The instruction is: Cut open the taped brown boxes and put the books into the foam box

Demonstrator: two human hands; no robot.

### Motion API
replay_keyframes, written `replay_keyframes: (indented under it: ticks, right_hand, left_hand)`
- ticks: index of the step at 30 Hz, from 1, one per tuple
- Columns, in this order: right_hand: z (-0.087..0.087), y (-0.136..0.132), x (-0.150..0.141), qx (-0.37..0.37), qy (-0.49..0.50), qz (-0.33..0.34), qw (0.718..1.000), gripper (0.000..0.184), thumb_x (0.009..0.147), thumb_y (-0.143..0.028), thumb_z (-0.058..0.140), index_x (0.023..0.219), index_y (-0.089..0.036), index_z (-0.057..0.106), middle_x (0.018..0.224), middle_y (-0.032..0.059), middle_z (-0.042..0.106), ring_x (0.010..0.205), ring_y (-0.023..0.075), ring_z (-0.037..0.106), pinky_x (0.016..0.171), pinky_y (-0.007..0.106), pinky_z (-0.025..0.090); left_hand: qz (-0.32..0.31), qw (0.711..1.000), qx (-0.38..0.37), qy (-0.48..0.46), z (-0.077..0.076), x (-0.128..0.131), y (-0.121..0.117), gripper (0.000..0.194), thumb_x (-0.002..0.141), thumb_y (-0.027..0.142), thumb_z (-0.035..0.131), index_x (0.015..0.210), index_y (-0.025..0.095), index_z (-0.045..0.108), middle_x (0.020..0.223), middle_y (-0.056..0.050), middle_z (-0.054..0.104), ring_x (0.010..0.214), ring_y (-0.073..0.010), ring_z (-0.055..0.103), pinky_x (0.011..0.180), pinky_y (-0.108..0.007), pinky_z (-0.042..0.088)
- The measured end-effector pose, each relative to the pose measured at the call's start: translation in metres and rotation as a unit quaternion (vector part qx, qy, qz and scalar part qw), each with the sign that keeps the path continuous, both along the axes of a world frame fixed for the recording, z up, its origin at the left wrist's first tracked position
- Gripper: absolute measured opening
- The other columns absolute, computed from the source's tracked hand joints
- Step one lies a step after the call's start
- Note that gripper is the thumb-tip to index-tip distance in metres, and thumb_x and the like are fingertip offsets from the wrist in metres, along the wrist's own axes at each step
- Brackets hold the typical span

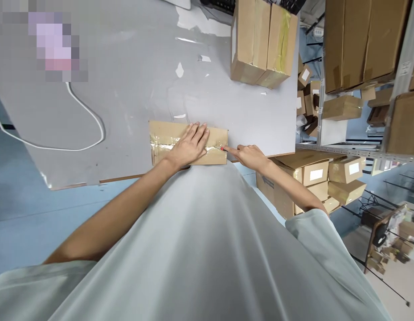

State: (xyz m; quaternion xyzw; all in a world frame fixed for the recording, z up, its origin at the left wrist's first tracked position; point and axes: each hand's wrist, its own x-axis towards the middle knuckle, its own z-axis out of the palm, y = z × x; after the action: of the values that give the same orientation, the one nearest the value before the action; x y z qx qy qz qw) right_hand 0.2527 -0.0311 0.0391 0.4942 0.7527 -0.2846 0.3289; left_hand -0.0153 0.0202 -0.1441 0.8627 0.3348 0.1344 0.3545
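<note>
A cardboard box point(211, 157) lies at the table's front edge, right against my shirt. Shiny clear tape point(163, 146) runs lengthwise along its top seam. My left hand point(190, 147) lies flat across the middle of the box, fingers outstretched and a little apart, pressing on its top. At the box's right end is my right hand point(248, 156), its index finger pointing along the seam and the other fingers curled in. A small red and dark object point(223, 148) shows at that fingertip, touching the tape; its kind is too small to make out.
The grey table point(133, 98) carries two taped cartons point(263, 44) at the back right and scraps of paper point(179, 70). A white cable point(100, 127) curves across its left side. Stacked boxes point(313, 174) and a loaded shelf point(347, 125) stand to the right.
</note>
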Motion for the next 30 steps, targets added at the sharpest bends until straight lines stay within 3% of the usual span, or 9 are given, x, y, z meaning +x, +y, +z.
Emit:
replay_keyframes:
  ticks: [3, 7, 12, 19, 25, 30]
  right_hand:
    - [0.005, 0.004, -0.009, -0.002, -0.021, 0.021, 1.000, 0.073, 0.121, -0.018, 0.041, 0.190, -0.037, 0.025, 0.142, 0.0202, 0.078, 0.122, 0.0311, 0.081, 0.099, 0.037, 0.055]
    - [0.012, 0.004, -0.028, -0.002, -0.065, 0.032, 0.997, 0.075, 0.118, -0.009, 0.033, 0.189, -0.034, 0.028, 0.142, 0.0233, 0.078, 0.121, 0.0309, 0.082, 0.098, 0.038, 0.056]
    - [0.019, 0.000, -0.038, -0.014, -0.106, 0.019, 0.994, 0.075, 0.118, -0.007, 0.032, 0.188, -0.032, 0.031, 0.142, 0.0246, 0.078, 0.123, 0.0308, 0.083, 0.095, 0.038, 0.058]
    - [0.023, -0.008, -0.026, -0.020, -0.118, 0.003, 0.993, 0.082, 0.116, -0.006, 0.037, 0.191, -0.036, 0.021, 0.140, 0.0228, 0.080, 0.125, 0.0304, 0.082, 0.097, 0.037, 0.059]
    - [0.018, -0.016, -0.007, -0.026, -0.104, -0.013, 0.994, 0.084, 0.115, -0.003, 0.038, 0.189, -0.040, 0.027, 0.139, 0.0200, 0.081, 0.127, 0.0317, 0.081, 0.100, 0.039, 0.056]
    - [0.016, -0.025, 0.012, -0.026, -0.100, -0.027, 0.994, 0.089, 0.114, -0.002, 0.037, 0.191, -0.043, 0.018, 0.139, 0.0182, 0.081, 0.126, 0.0313, 0.081, 0.098, 0.037, 0.055]
  left_hand:
    - [-0.006, 1.000, 0.003, -0.012, -0.001, -0.001, 0.001, 0.085, 0.095, 0.025, 0.063, 0.177, 0.011, 0.050, 0.185, -0.029, 0.044, 0.178, -0.0523, 0.033, 0.141, -0.086, 0.025]
    - [-0.004, 1.000, 0.004, -0.029, -0.002, 0.000, 0.000, 0.087, 0.093, 0.025, 0.064, 0.178, 0.011, 0.049, 0.183, -0.030, 0.047, 0.176, -0.0532, 0.035, 0.139, -0.089, 0.025]
    - [-0.009, 0.999, -0.004, -0.053, -0.006, 0.008, -0.005, 0.081, 0.096, 0.028, 0.062, 0.175, 0.013, 0.053, 0.180, -0.028, 0.052, 0.175, -0.0494, 0.040, 0.141, -0.084, 0.025]
    - [-0.017, 0.999, 0.009, -0.051, -0.009, 0.015, -0.010, 0.082, 0.094, 0.025, 0.062, 0.174, 0.010, 0.054, 0.180, -0.029, 0.051, 0.173, -0.0486, 0.043, 0.143, -0.080, 0.027]
    - [-0.032, 0.998, 0.023, -0.046, -0.010, 0.016, -0.013, 0.084, 0.090, 0.021, 0.063, 0.173, 0.011, 0.054, 0.180, -0.028, 0.052, 0.172, -0.0474, 0.045, 0.143, -0.078, 0.029]
    - [-0.037, 0.998, 0.039, -0.044, -0.012, 0.016, -0.015, 0.089, 0.086, 0.019, 0.068, 0.174, 0.011, 0.053, 0.178, -0.030, 0.053, 0.171, -0.0488, 0.045, 0.144, -0.078, 0.029]
